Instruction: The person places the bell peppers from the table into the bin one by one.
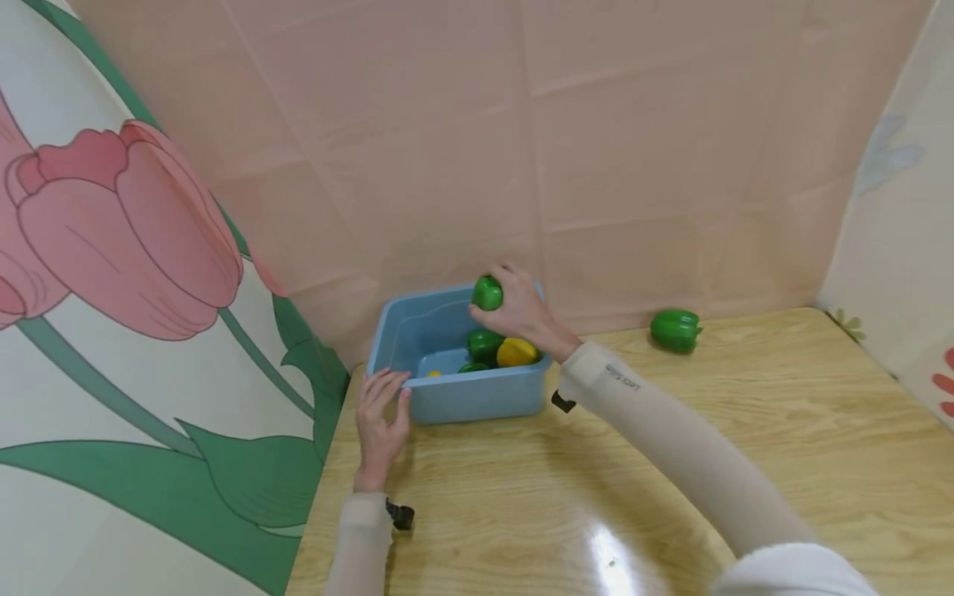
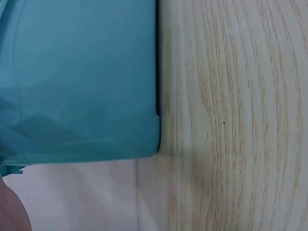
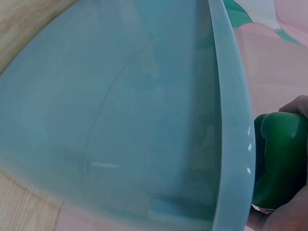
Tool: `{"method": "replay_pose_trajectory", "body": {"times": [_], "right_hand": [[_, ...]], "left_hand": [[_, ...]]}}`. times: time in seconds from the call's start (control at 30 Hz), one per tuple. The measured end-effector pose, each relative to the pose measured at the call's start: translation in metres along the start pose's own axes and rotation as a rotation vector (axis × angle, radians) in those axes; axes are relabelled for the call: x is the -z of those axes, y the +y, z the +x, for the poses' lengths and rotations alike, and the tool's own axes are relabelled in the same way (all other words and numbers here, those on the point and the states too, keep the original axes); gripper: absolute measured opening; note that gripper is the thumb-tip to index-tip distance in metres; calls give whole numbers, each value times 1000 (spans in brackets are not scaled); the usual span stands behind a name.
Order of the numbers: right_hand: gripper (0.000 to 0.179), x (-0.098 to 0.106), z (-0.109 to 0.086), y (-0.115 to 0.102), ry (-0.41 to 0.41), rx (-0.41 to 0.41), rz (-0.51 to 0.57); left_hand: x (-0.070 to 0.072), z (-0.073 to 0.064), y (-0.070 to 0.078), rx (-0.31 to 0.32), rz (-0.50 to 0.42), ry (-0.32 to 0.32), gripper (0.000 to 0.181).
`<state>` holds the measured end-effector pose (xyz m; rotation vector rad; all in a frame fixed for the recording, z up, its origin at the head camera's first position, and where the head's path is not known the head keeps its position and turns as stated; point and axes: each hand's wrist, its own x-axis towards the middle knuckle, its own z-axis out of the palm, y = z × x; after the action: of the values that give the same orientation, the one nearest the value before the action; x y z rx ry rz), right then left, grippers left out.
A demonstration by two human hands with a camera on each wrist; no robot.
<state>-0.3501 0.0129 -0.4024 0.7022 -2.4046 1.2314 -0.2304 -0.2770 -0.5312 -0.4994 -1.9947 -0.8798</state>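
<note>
My right hand (image 1: 517,308) grips a green bell pepper (image 1: 488,293) above the right part of a blue plastic basin (image 1: 477,401). In the right wrist view the same pepper (image 3: 281,159) shows between thumb and fingers, beyond the basin's rim (image 3: 236,115). My left hand (image 1: 383,418) rests on the basin's front left corner, fingers over the rim and thumb on the outer front wall. Inside the basin lie a green pepper (image 1: 484,344), a yellow pepper (image 1: 517,353) and, partly hidden by the front wall, another green piece (image 1: 473,367) and a small yellow one (image 1: 434,374).
Another green bell pepper (image 1: 675,331) lies on its side at the back of the wooden table (image 1: 596,480), right of the basin. Pink cloth (image 1: 633,149) hangs right behind the table. A wall with painted tulips (image 1: 134,223) borders the left side.
</note>
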Motion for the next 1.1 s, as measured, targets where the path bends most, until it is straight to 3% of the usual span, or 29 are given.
{"method": "replay_pose_trajectory", "body": {"times": [0.7,1.1], "right_hand": [[45,-15,-1,-9,-45,-32,5],[47,-24,-2,-13,-40,-6,-25]], "left_hand": [[0,0,-1,-18,-25,2,29],[1,1,-1,-19,-15,5,28]]}}
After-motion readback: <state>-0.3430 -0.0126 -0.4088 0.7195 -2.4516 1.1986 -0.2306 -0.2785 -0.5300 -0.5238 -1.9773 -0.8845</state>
